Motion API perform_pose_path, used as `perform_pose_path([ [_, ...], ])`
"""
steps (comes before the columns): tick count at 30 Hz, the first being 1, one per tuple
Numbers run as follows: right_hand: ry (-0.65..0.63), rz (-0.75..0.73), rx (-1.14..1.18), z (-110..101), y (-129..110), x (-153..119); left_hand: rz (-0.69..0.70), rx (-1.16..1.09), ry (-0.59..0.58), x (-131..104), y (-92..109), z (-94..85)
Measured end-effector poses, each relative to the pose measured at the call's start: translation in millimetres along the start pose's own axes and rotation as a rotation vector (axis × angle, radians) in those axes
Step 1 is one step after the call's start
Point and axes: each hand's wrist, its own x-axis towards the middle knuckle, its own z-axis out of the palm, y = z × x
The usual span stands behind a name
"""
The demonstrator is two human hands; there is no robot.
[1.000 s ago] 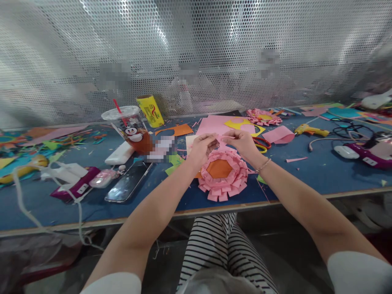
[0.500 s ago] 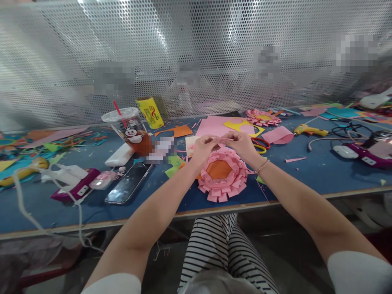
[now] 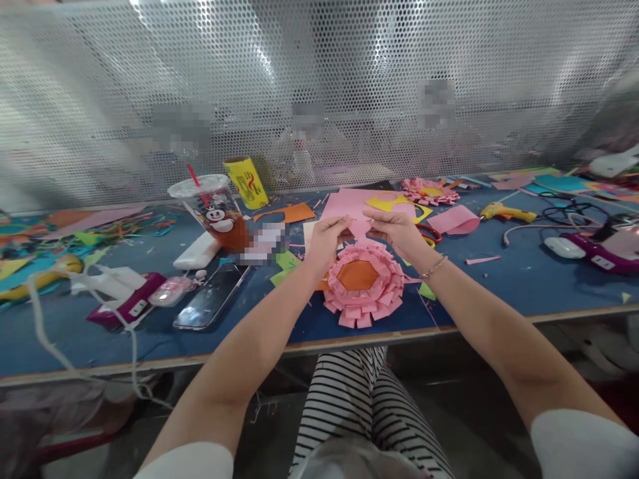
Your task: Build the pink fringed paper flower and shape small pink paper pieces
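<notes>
Between my two hands is a small piece of pink paper [image 3: 360, 228], held up just beyond a paper flower. My left hand [image 3: 327, 238] pinches its left edge, and my right hand [image 3: 395, 231] grips the right edge. The pink paper flower [image 3: 363, 313] lies flat on the table near the front edge, with layered petals around an orange centre [image 3: 357, 275]. Behind the hands rests a larger pink sheet [image 3: 341, 201], partly covered by a yellow paper with cut-outs [image 3: 423, 212]. Scissors [image 3: 430, 234] with red and yellow handles are partly hidden by my right hand.
On the left stand a drink cup [image 3: 219, 216] with a red straw and a yellow can-like container [image 3: 246, 183]. A phone [image 3: 212, 297] lies near the front. To the right are a yellow glue gun [image 3: 508, 212] and a purple power strip [image 3: 606, 256]. A perforated metal screen [image 3: 349, 86] rises behind.
The pink paper between my hands now shows a broader face instead of a thin folded edge. My hands have moved slightly apart. The flower stays in place.
</notes>
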Motion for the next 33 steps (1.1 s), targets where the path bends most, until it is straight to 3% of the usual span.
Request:
perform_pose_path([
  [4, -0.037, -0.091, -0.161, -2.5, 1.1, 1.0, 0.016, 0.000, -0.004, -0.7, -0.4, -0.2],
  [10, -0.126, -0.594, -0.784, -4.6, -2.9, -5.4, -0.033, 0.071, 0.037, -1.8, -3.6, 0.7],
  [13, -0.190, -0.687, -0.927, -6.2, 0.1, -4.5, -0.051, 0.073, 0.040, -1.9, -5.4, 1.3],
  [18, -0.152, -0.661, -0.924, -8.5, 8.5, 0.6, -0.063, 0.020, 0.022, -2.4, -3.4, 3.3],
  [25, -0.131, -0.554, -0.842, -7.0, 2.4, 0.0, -0.040, 0.090, -0.120, -1.9, -4.5, 2.6],
  [33, -0.035, -0.446, -0.821, -5.4, 3.7, -0.6, -0.049, 0.104, -0.101, -0.1, -10.1, 0.6],
])
